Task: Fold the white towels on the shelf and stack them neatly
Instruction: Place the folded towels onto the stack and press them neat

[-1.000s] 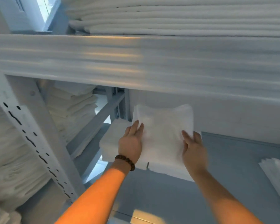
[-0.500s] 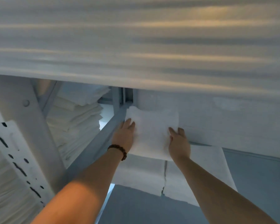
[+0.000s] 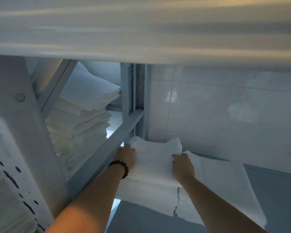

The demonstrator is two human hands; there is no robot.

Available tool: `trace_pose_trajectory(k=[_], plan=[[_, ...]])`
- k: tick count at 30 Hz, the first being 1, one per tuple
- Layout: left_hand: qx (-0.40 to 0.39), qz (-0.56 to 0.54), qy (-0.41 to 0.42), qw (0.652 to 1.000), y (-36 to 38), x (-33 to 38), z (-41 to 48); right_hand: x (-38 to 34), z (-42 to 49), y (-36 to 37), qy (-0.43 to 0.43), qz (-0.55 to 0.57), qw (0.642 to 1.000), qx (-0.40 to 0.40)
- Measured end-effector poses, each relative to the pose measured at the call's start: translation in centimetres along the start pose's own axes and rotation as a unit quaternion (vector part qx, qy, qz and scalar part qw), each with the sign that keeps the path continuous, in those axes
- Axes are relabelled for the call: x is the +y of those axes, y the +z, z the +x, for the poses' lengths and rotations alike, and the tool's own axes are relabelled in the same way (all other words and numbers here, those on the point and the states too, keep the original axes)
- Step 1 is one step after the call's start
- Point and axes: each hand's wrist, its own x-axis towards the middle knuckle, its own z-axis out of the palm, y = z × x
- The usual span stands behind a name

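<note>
**Both hands on the top towel in the shelf's far left corner**

Our left hand (image 3: 127,156) lies against the left edge of the folded towel (image 3: 154,163), fingers straight and pointing to the far side, palm on the cloth. A dark bead bracelet (image 3: 120,168) circles that wrist. Our right hand (image 3: 183,167) sits on the towel's right edge with the fingers bent down over it. We cannot tell whether they pinch the cloth or only press on it. Both forearms reach in from the near side, bare.

The towel is between our hands, lying flat, except for its far right corner, which stands up a little against the wall (image 3: 225,115). It rests on top of a stack (image 3: 146,197) of white towels in the far left corner of the shelf (image 3: 275,207). Just right of that stack, with a thin gap between them, lies a second, lower pile (image 3: 225,184), whose near edge hangs toward us.

Left of our left hand a grey brace (image 3: 106,153) runs on a slant up to the post (image 3: 126,98) in the corner. Beyond the brace, in the next bay, we see a tall heap (image 3: 79,125) of folded white linen. A perforated upright (image 3: 15,148) stands near on the left. The upper board (image 3: 141,31) fills the top of our view, blurred.
</note>
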Motion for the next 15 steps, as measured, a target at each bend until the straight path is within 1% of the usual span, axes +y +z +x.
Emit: trace_pose_trajectory(k=[1, 3, 5, 6, 9, 10, 12, 15], plan=[[-0.001, -0.003, -0.014, 1.000, -0.2, -0.2, 0.0, -0.1, -0.1, 0.2, 0.008, 0.022, 1.000, -0.003], [-0.035, 0.007, -0.040, 0.999, 0.3, -0.3, -0.4, 0.0, -0.7, 0.6, 0.011, 0.028, 0.999, -0.021], [-0.072, 0.013, -0.049, 0.996, 1.1, -0.1, -1.5, 0.3, -1.5, 0.8, -0.003, -0.026, 0.997, -0.073], [-0.082, -0.003, -0.062, 0.995, 1.5, 0.0, -2.0, 0.4, -1.7, 0.8, -0.012, -0.045, 0.995, -0.088], [-0.065, -0.024, -0.079, 0.994, 1.7, 0.5, -3.4, 0.7, -2.0, 0.1, -0.017, -0.030, 0.991, -0.132], [-0.051, -0.024, -0.073, 0.996, 1.8, 0.9, -3.8, 0.8, -2.1, -0.1, -0.017, -0.023, 0.990, -0.141], [-0.024, -0.023, -0.031, 0.999, 1.9, 1.8, -4.9, 1.0, -2.9, -0.5, -0.017, -0.027, 0.988, -0.148], [-0.018, -0.051, 0.007, 0.998, 1.4, 3.2, -7.0, 1.1, -4.9, -1.7, -0.043, -0.045, 0.990, -0.129]])
